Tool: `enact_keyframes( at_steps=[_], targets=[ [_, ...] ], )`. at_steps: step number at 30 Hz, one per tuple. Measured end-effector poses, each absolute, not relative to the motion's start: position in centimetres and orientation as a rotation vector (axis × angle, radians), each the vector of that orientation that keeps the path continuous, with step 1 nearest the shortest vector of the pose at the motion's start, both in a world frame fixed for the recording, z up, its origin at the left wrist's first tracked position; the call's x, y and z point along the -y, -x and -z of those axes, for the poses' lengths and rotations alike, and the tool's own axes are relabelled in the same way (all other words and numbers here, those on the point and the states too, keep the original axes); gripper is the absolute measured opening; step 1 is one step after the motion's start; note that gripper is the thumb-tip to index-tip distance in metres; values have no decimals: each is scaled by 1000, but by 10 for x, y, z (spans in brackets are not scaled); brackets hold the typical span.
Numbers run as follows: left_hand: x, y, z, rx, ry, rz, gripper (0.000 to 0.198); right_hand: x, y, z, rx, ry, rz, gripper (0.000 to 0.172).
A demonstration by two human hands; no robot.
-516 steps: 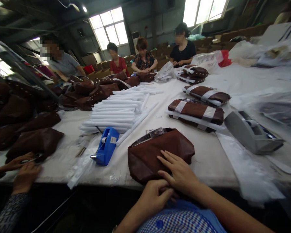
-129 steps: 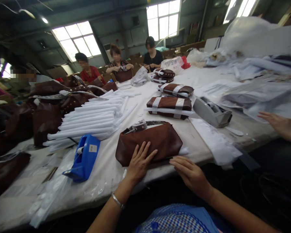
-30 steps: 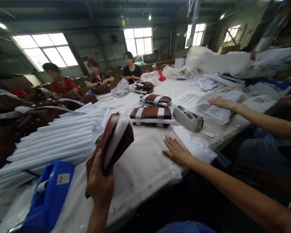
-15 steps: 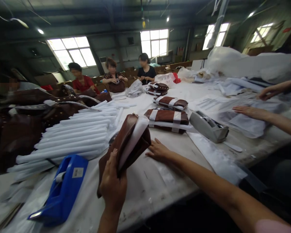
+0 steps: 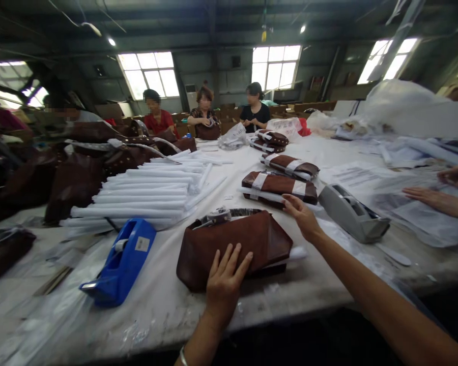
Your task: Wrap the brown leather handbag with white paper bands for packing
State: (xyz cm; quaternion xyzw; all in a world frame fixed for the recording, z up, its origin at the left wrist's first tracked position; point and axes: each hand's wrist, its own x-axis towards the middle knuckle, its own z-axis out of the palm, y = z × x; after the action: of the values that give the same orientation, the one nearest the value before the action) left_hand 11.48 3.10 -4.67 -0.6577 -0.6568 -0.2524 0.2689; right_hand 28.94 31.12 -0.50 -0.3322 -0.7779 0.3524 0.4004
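Apparently partway: done at right, white-banded bags (image 5: pixel 277 184); left to band, brown bag (image 5: pixel 236 232) at near centre, under spread left hand (image 5: pixel 225 279), plus, seemingly, bag heap (image 5: pixel 78 175) at left. Unclear whether pinching with right hand (image 5: pixel 305 218) by white-banded bags.

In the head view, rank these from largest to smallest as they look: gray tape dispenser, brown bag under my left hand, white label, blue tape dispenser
1. Brown bag
2. Blue tape dispenser and gray tape dispenser: too alike to rank; the blue one looks nearer.
3. White label
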Motion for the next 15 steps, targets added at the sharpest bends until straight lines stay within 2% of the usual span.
enact_keyframes(
  at_steps=[4,8,12,15],
  targets=[
    [-37,-126,57,1771,1678,708,64,-298,-265,-25,2405,702,-609,31],
    [-42,-129,61,1709,1624,741,55,-293,-204,-32,2871,820,-282,31],
    [-57,-121,81,1510,1470,787,39,-299,-158,-27,2978,1008,-182,28],
    [-81,-108,101,1367,1377,746,30,-303,-137,-21,2986,1129,-73,36]
  ],
)
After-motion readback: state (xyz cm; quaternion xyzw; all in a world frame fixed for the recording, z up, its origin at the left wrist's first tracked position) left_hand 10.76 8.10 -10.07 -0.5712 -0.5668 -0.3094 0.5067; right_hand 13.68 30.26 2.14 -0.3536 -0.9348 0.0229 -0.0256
